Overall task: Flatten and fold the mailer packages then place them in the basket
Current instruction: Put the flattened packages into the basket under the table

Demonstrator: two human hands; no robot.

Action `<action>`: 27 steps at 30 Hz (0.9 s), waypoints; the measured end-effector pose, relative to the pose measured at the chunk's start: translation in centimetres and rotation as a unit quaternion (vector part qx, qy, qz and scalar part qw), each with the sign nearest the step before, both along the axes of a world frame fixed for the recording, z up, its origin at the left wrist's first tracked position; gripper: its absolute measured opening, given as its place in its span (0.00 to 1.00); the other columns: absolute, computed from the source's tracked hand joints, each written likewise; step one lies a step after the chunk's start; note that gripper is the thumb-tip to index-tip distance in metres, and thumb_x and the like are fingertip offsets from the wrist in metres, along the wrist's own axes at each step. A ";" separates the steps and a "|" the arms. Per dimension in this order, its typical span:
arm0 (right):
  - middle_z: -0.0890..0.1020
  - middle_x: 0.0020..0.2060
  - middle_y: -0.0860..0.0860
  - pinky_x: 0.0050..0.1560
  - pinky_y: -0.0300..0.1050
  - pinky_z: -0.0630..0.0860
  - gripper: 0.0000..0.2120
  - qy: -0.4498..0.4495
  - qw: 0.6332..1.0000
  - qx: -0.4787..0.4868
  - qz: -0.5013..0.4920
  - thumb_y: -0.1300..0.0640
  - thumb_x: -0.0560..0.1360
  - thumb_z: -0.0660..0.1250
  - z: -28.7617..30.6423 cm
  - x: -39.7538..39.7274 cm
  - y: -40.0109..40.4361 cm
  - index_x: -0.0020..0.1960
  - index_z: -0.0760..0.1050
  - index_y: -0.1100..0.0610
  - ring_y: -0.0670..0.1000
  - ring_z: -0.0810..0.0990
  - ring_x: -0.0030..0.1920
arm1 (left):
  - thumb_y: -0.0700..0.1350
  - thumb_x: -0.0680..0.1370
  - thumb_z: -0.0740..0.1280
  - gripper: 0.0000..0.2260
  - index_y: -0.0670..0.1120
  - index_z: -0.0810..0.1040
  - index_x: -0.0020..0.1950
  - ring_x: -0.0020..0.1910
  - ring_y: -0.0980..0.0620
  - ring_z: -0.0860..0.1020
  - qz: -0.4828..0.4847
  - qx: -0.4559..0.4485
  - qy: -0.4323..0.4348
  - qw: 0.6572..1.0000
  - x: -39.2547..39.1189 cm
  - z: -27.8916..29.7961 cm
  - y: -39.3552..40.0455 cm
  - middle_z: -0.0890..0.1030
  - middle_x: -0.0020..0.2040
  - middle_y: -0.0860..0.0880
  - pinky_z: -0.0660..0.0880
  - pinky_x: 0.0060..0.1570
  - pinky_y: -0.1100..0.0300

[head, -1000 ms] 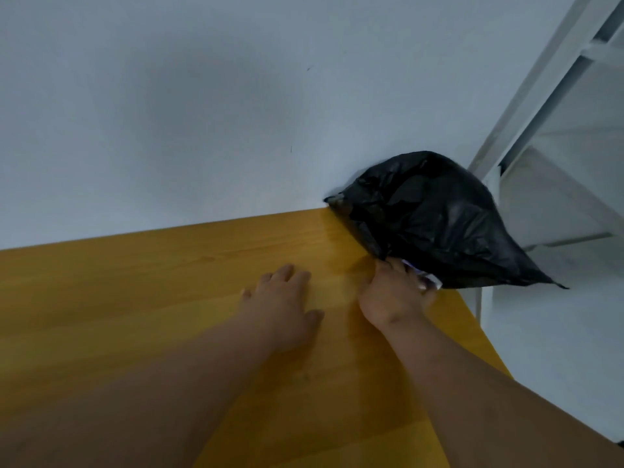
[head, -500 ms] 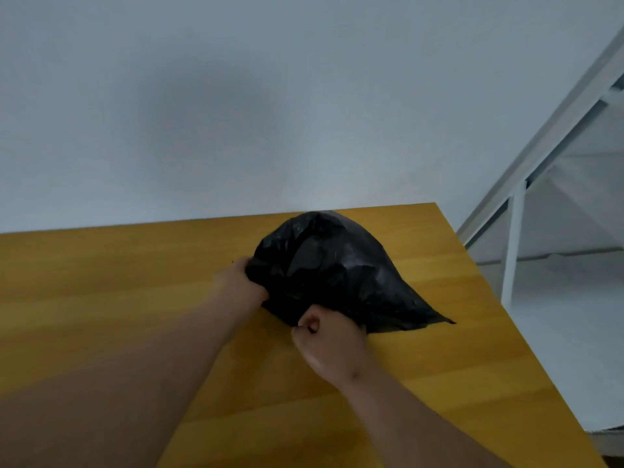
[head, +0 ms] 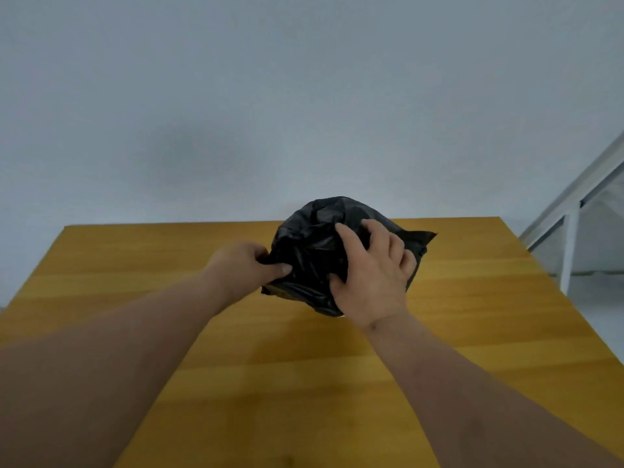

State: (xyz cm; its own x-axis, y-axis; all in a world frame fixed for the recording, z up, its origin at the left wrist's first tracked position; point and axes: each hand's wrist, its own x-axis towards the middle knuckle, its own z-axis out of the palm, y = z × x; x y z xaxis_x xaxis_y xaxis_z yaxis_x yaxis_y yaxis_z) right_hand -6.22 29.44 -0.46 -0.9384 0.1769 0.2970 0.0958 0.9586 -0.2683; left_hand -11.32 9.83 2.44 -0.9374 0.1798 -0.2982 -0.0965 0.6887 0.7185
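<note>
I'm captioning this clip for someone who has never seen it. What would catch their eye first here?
A crumpled black mailer bag, still puffed up, sits toward the far side of the yellow wooden table. The left hand pinches its left edge, while the right hand presses spread fingers on its top. A plain grey wall fills the background.

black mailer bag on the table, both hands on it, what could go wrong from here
The black mailer is puffed into a crumpled dome, so pressing with the right hand spread on top may set random creases rather than a flat sheet. The left hand pinches only the left edge; the slick plastic could slide on the wooden table toward the far edge by the wall. No basket is in view, so placing it means searching.
</note>
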 end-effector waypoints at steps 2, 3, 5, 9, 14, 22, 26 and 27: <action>0.67 0.67 0.47 0.68 0.57 0.53 0.13 0.003 1.000 -0.013 -0.003 0.47 0.75 0.67 1.0 0.3 -2.2 0.59 0.75 0.45 0.57 0.58 0.68 | 0.59 0.74 0.72 0.18 0.44 0.81 0.44 0.41 0.48 0.81 -0.030 -0.011 0.012 0.999 0.5 1.2 -2.5 0.82 0.39 0.47 0.75 0.40 0.55; 0.70 0.64 0.46 0.67 0.56 0.52 0.08 -0.004 1.000 -0.027 -0.014 0.47 0.77 0.65 1.4 0.4 -3.1 0.54 0.77 0.46 0.55 0.60 0.67 | 0.61 0.73 0.71 0.19 0.44 0.80 0.42 0.39 0.48 0.80 -0.040 -0.015 0.020 0.999 0.7 1.7 -3.6 0.81 0.37 0.48 0.73 0.37 0.56; 0.74 0.53 0.44 0.65 0.54 0.55 0.08 -0.055 0.996 -0.067 -0.031 0.47 0.80 0.60 2.2 0.6 -4.3 0.48 0.74 0.48 0.52 0.67 0.61 | 0.65 0.70 0.71 0.22 0.46 0.78 0.41 0.36 0.49 0.77 -0.037 -0.017 0.018 0.999 1.1 2.6 -6.1 0.78 0.36 0.49 0.68 0.33 0.57; 0.74 0.38 0.51 0.43 0.49 0.68 0.13 -0.099 0.950 -0.289 -0.069 0.49 0.83 0.55 3.9 0.9 -4.2 0.44 0.67 0.56 0.56 0.73 0.41 | 0.72 0.66 0.66 0.30 0.43 0.77 0.41 0.36 0.48 0.76 -0.007 -0.041 -0.009 0.999 1.3 3.7 -10.5 0.77 0.36 0.47 0.67 0.34 0.57; 0.76 0.45 0.57 0.43 0.48 0.69 0.14 -0.134 0.895 -0.396 -0.156 0.50 0.82 0.57 3.5 1.4 -2.8 0.47 0.71 0.61 0.58 0.75 0.45 | 0.74 0.64 0.63 0.36 0.38 0.77 0.40 0.34 0.44 0.76 0.013 -0.104 -0.019 0.994 0.7 3.3 -13.3 0.77 0.34 0.44 0.69 0.32 0.58; 0.71 0.63 0.61 0.54 0.55 0.73 0.18 -0.150 0.880 -0.344 -0.291 0.52 0.81 0.59 -1.7 4.0 -1.7 0.68 0.65 0.61 0.61 0.74 0.55 | 0.64 0.77 0.60 0.31 0.46 0.62 0.73 0.68 0.41 0.66 0.094 -0.137 0.162 0.973 2.6 -1.8 -10.1 0.66 0.70 0.42 0.69 0.62 0.44; 0.67 0.70 0.57 0.68 0.58 0.67 0.23 -0.008 0.976 -0.155 -0.151 0.48 0.81 0.59 -3.2 6.7 -4.2 0.71 0.65 0.58 0.59 0.65 0.70 | 0.64 0.79 0.53 0.30 0.47 0.59 0.75 0.70 0.43 0.61 -0.020 -0.151 0.190 0.970 7.8 -5.7 -6.4 0.63 0.72 0.44 0.65 0.67 0.45; 0.68 0.70 0.57 0.70 0.57 0.65 0.25 -0.012 0.987 -0.141 -0.077 0.44 0.81 0.56 -3.5 7.3 -5.2 0.72 0.66 0.58 0.59 0.65 0.71 | 0.66 0.78 0.49 0.33 0.48 0.57 0.77 0.72 0.44 0.59 -0.050 -0.156 0.157 0.974 8.8 -6.7 -5.6 0.61 0.74 0.46 0.64 0.69 0.46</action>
State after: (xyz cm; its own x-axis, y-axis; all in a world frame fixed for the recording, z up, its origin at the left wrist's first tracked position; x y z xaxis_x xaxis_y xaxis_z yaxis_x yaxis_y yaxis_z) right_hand 1.11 24.22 -4.00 -0.8997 0.3909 0.1941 0.2443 0.8196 -0.5182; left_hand -2.53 4.20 -4.28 -0.9738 0.2206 -0.0548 0.1721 0.8732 0.4559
